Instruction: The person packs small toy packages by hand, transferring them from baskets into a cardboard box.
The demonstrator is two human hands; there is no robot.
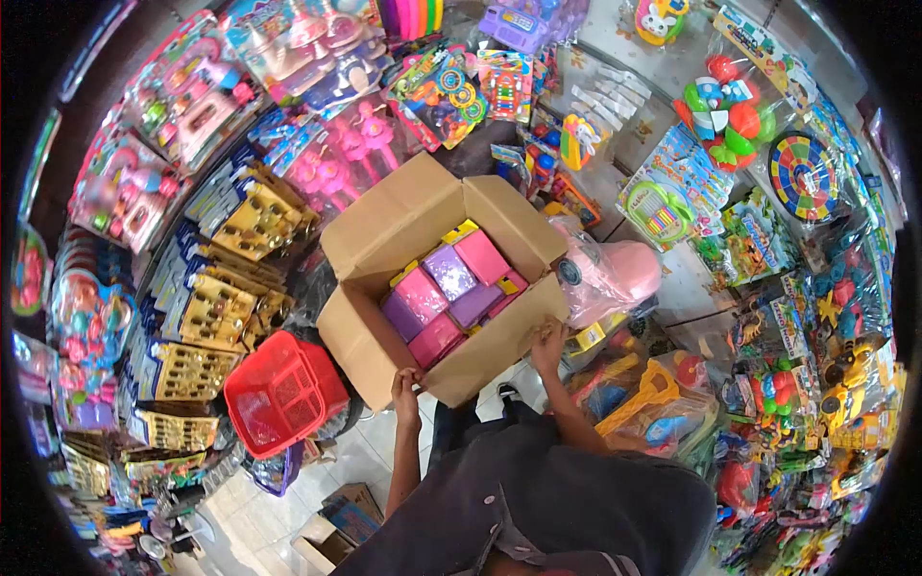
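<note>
Left hand (406, 385) and right hand (548, 338) grip near edge of open cardboard box (384, 226). One red basket (284, 392) just left, pink bagged toy (605, 274) right. About eight pink and purple boxes (449, 291) inside.

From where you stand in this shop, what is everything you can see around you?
cardboard box: one, brown, flaps open, centre, held at its near edge
small boxes: several, pink and purple with some yellow, packed inside the cardboard box
basket: one, red plastic, left of the box
ride-on toy: one, pink, wrapped in clear plastic, right of the box
dartboard: one, multicoloured, upper right wall
yellow packaged toys: many, in rows at left
hanging toy packs: many, mixed colours, above the box
left hand: one, fingers gripping the box's near left corner
right hand: one, fingers on the box's near right edge
</note>
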